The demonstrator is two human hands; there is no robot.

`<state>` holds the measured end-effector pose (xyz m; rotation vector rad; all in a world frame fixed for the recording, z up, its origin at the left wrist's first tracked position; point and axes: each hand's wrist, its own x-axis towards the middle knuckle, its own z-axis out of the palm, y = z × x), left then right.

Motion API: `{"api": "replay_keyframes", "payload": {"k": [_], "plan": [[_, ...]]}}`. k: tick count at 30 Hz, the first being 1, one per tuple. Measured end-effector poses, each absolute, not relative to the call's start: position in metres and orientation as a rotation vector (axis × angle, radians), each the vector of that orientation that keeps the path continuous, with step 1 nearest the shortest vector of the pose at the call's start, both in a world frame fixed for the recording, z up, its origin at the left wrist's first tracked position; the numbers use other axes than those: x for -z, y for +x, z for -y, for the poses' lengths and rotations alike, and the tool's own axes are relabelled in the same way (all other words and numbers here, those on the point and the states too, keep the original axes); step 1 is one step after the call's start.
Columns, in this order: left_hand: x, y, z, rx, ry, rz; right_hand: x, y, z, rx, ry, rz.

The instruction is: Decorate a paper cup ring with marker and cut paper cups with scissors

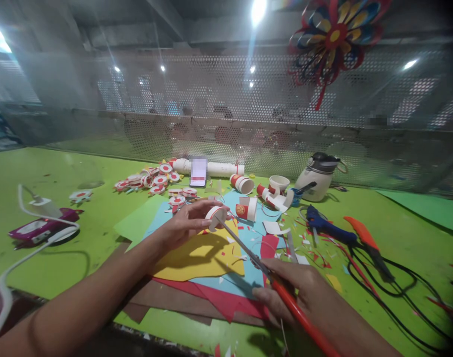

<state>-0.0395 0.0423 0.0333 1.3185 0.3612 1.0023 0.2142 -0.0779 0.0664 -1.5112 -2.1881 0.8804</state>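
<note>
My left hand (187, 224) holds a small white paper cup piece with a red band (214, 214) above a stack of coloured paper sheets (200, 255). My right hand (304, 292) grips red-handled scissors (286, 297). The scissor blades (241, 245) reach up and left, and their tips touch the cup piece. Yellow, blue and red sheets lie under both hands.
Finished red-and-white cup flowers (152, 181) lie at the back left by a phone (198, 172) and a white tube (219, 168). Cut cups (243, 184), a white jug (317, 178), a blue glue gun (325, 225), an orange tool (366, 240), black cables and a purple device (40, 229) surround the green table (81, 258).
</note>
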Motion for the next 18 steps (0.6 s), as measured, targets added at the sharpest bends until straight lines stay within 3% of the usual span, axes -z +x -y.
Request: {"api": "replay_keyframes", "payload": {"k": [18], "plan": [[-0.0315, -0.0401, -0.0432, -0.971, 1.366, -0.383, -0.0695, 0.2138, 0.0801, -0.832, -1.551, 2.200]]}}
